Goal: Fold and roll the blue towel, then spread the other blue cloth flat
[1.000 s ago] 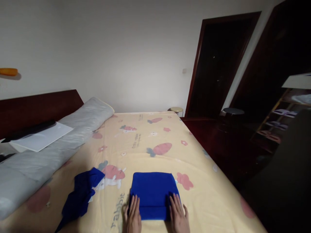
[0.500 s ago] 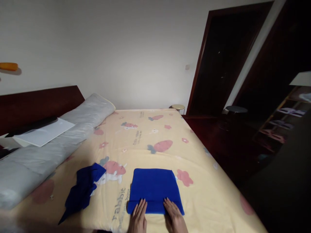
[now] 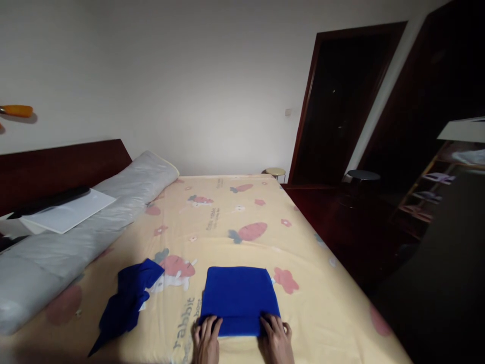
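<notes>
Head view. We find the folded blue cloth [image 3: 239,293] at 6 o'clock, flat on the patterned bed sheet [image 3: 326,313]. Our left hand [image 3: 207,339] is at its 7 o'clock corner and our right hand [image 3: 278,339] at its 5 o'clock corner. Fingers on both hands are bent, their tips on the near strip; we cannot tell whether they pinch the fabric or only press it.

Progress: we judge the folding of this piece well advanced. Its outline is near-rectangular, and a crease sets off a narrow strip along the 6 o'clock edge. The second blue cloth [image 3: 127,301], toward 8 o'clock and well apart from the first, lies crumpled; we judge it not yet worked.

Limits of view: the thumbs are largely hidden, and the frame cuts off both wrists at the bottom edge. The layers inside the folded piece cannot be counted. We cannot read the small white patch at the crumpled cloth's 4 o'clock edge. At 4 o'clock in the frame, a dark shape [image 3: 439,273] is too dim to identify.
</notes>
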Demonstrator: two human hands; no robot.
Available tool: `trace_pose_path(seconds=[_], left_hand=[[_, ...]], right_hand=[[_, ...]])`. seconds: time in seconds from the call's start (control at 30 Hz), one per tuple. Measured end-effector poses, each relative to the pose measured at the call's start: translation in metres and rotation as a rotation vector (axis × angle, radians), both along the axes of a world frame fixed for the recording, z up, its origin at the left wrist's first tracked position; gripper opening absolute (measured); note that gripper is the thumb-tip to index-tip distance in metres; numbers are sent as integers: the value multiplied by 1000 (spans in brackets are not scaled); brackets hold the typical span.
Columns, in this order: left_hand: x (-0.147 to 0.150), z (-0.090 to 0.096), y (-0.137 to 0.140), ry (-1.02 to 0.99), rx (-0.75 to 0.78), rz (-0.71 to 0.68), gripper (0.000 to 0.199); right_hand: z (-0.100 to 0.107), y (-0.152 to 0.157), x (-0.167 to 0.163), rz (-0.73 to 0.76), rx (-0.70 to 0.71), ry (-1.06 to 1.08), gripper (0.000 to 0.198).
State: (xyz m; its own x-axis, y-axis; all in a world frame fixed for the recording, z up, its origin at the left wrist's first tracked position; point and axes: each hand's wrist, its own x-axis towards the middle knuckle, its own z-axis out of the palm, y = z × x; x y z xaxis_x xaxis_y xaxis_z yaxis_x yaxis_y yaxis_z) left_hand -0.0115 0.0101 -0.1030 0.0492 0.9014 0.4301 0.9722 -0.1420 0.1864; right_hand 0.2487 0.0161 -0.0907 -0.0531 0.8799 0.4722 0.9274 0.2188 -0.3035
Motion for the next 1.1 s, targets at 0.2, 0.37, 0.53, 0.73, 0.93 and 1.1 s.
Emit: trace_pose_path(seconds=[0.2,0.37,0.53,0.73,0.93,1.1], left_hand=[[-5,33,7,-179,-264,-2,49],[0,70,12,-112,-498,58,47],[2,71,13,-80,-543,76,48],[21,47,7,-57,-473,-15,55],[32,57,5,-134,-537,-194,62],[5,61,9,-114,-526,-180,50]], right_hand=[[39,0,-6,-26,-251,77,25],[51,2,-11,-57,-399,32,34],[54,3,-20,-125,-386,12,38],[68,-8,-60,210,-430,259,41],[62,-1,-74,302,-536,201,51],[48,14,-31,141,-484,78,53]])
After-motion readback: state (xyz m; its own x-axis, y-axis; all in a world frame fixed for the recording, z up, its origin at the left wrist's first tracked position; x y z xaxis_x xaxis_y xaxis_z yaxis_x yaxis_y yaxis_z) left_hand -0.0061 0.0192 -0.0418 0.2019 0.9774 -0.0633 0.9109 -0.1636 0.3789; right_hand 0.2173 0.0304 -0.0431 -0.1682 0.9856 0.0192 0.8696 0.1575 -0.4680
